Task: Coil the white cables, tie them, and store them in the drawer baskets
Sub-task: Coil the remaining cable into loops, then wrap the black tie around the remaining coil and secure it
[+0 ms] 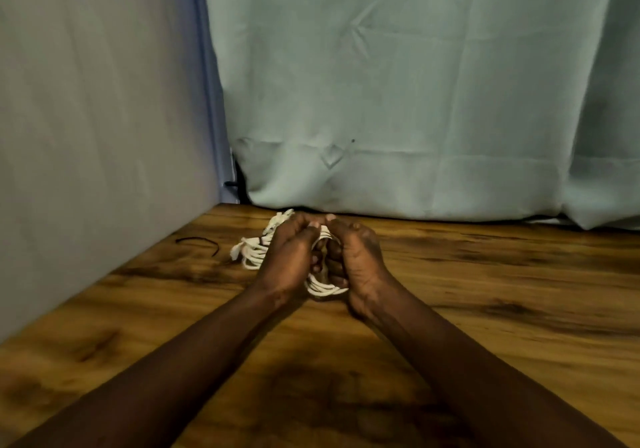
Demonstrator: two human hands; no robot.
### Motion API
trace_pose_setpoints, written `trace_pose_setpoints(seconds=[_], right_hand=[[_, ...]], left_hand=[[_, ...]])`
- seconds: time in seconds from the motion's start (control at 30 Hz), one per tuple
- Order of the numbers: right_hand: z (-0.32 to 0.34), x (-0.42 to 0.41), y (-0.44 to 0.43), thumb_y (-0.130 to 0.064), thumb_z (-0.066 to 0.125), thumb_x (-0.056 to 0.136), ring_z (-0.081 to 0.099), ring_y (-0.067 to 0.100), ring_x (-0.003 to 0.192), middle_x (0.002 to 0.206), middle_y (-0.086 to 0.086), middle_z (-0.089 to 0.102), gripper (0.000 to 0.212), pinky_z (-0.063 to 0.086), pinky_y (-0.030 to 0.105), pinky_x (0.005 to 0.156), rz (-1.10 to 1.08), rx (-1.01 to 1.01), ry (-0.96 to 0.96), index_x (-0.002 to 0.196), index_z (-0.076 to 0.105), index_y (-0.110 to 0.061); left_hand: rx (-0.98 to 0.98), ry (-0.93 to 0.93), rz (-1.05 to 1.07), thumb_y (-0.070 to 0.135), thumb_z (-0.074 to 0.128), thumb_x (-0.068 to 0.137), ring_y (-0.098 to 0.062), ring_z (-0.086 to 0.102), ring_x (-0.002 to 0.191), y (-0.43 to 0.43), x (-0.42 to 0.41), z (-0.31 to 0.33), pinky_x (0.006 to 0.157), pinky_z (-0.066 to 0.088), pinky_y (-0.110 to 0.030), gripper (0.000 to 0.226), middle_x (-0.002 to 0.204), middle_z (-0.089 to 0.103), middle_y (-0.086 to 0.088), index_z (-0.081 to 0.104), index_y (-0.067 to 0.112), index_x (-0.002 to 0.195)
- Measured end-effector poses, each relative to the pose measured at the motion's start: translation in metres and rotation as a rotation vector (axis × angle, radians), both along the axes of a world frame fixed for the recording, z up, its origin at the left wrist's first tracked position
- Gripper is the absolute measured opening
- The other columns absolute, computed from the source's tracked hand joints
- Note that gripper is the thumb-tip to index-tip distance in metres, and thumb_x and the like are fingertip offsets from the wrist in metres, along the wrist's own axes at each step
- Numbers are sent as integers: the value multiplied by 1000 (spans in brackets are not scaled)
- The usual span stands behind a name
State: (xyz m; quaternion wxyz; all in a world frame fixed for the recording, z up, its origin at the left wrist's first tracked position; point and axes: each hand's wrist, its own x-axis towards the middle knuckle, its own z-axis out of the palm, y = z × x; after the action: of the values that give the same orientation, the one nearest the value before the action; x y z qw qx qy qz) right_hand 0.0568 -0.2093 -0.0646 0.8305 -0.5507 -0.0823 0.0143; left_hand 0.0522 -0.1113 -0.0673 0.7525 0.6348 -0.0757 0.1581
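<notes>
A white cable coil [325, 288] is held between both hands above the wooden table [485, 291]. My left hand [289, 257] grips its left side and my right hand [356, 260] grips its right side, fingertips meeting on top. Loops show below the palms. Behind my left hand lies another white cable bundle [252, 248] on the table, partly hidden. No drawer or basket is in view.
A thin black tie [201, 243] lies on the table to the left, near a grey panel [104, 135]. A pale green curtain [415, 101] hangs along the table's far edge.
</notes>
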Motion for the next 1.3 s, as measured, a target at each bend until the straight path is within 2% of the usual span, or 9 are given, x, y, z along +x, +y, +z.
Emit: trace_pose_setpoints(seconds=[0.13,0.23,0.33,0.47,0.77,0.9,0.97,1.17,1.3], right_hand=[[-11,-13,21,-21,58,104,41,3,26,40,-7,47,24,26,11,29,104,0,13,80,53,-18],[-15,-17,25,-22,60,102,30,1,27,43,-9,38,28,20,10,32,192,-41,-2,76,50,-21],[-19,-19,26,-25,61,102,24,3,31,49,-7,34,25,19,11,34,273,-79,-10,79,52,-23],[-20,-19,25,-27,62,101,19,5,35,49,-8,34,21,17,12,36,336,-131,-6,83,53,-22],[-16,-12,19,-26,62,99,22,3,32,45,-9,37,18,20,12,36,280,-69,-2,83,55,-21],[-14,-18,20,-24,59,101,32,1,28,41,-9,45,15,24,12,32,252,-90,-2,87,55,-19],[-14,-19,21,-24,58,102,31,1,28,40,-9,45,16,24,12,32,236,-83,2,86,54,-20],[-9,-17,19,-22,46,107,38,1,25,37,-8,45,12,25,12,28,72,19,62,98,53,-18],[-14,-4,17,-19,43,107,39,4,33,52,-4,46,15,28,16,34,-123,-5,24,102,57,-16]], left_hand=[[127,-22,92,10,53,104,-17,66,71,47,-18,2,65,54,-29,12,86,71,-9,65,11,101],[337,-58,334,11,49,106,-19,64,75,104,-12,14,61,52,-29,22,91,71,-8,69,10,98],[837,-87,538,0,57,99,-14,68,85,164,8,14,74,58,-29,22,99,74,-1,73,14,103],[1363,43,491,7,73,87,-24,66,108,198,34,2,95,54,-37,37,126,68,-8,71,14,124],[1463,11,541,22,70,94,-21,68,94,211,71,-21,82,55,-33,11,103,75,-3,76,20,104],[1708,44,620,44,52,103,-25,60,102,206,65,-23,88,52,-43,28,109,65,-5,64,21,112],[1603,16,648,47,47,103,-26,59,97,202,55,-21,89,50,-46,29,106,64,-5,58,21,111],[750,-306,439,14,60,101,-16,67,86,138,-13,14,73,54,-35,8,90,70,3,67,19,101],[688,-153,192,10,69,95,-18,69,79,92,-70,8,71,56,-33,11,80,72,-1,74,20,97]])
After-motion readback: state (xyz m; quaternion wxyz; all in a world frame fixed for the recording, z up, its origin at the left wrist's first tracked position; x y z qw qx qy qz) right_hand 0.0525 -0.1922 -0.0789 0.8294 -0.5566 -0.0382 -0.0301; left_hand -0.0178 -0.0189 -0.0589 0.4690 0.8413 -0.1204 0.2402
